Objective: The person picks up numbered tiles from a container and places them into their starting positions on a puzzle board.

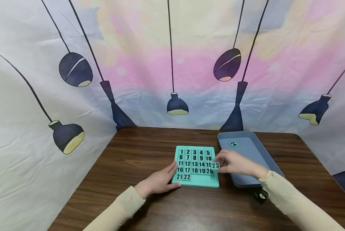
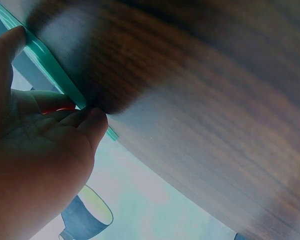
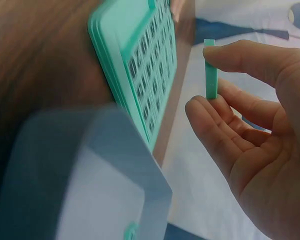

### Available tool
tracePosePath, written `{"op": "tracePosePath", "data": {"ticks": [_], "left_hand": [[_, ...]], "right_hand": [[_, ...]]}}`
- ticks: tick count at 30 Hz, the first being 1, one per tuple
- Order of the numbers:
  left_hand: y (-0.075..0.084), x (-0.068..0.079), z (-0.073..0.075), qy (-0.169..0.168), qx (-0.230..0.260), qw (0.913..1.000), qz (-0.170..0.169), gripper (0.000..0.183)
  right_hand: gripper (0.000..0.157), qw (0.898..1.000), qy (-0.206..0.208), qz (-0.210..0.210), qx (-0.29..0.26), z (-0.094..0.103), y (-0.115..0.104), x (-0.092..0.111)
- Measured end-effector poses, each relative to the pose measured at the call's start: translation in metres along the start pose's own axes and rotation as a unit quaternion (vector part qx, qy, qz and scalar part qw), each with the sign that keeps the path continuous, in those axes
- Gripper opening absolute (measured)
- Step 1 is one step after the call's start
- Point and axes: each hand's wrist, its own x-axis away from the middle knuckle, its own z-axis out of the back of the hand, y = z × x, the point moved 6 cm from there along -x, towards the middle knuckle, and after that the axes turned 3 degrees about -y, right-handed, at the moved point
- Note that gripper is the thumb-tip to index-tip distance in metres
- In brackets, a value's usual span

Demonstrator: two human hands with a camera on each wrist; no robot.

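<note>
A turquoise number board (image 1: 201,181) lies on the table, with tiles 1 to 22 set in order in its rows. Beside its lower left corner is my left hand (image 1: 158,181), fingers along the left edge and thumb at the front edge. In the left wrist view, those fingertips (image 2: 96,120) touch the board's green side (image 2: 55,70). My right hand (image 1: 233,163) pinches the number 23 tile (image 1: 215,166) between thumb and fingers over the board's right edge. From the right wrist view, this tile (image 3: 211,75) is seen edge-on.
To the right of the board stands a blue-grey tray (image 1: 269,154), partly under the right forearm. The number 24 tile (image 1: 233,144) lies in it, near the far left. A small black object (image 1: 260,195) shows below the right sleeve. A lamp-printed cloth (image 1: 149,64) hangs behind the table.
</note>
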Motion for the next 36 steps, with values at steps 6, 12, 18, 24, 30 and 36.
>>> {"op": "tracePosePath", "data": {"ticks": [6,12,18,24,30,36], "left_hand": [[0.0,0.0,0.0,0.001,-0.001,1.0,0.0,0.086],[0.0,0.0,0.0,-0.001,0.001,1.0,0.0,0.086],[0.0,0.0,0.0,0.0,0.001,1.0,0.001,0.086],[0.001,0.001,0.001,-0.001,0.001,1.0,0.001,0.085],[0.002,0.001,0.001,-0.001,0.007,1.0,0.006,0.085],[0.001,0.001,0.0,-0.002,0.008,0.9999,0.009,0.085]], "right_hand": [[0.032,1.0,-0.013,0.023,0.004,-0.022,-0.007,-0.01],[0.03,0.999,-0.025,0.032,0.009,-0.042,-0.011,-0.016],[0.031,0.999,-0.028,0.028,0.02,-0.059,-0.013,-0.022],[0.031,0.999,-0.019,0.022,0.03,-0.068,-0.015,-0.026],[0.033,1.0,-0.004,0.013,0.023,-0.075,-0.014,-0.03],[0.032,1.0,0.006,0.004,0.019,-0.076,-0.014,-0.035]]}}
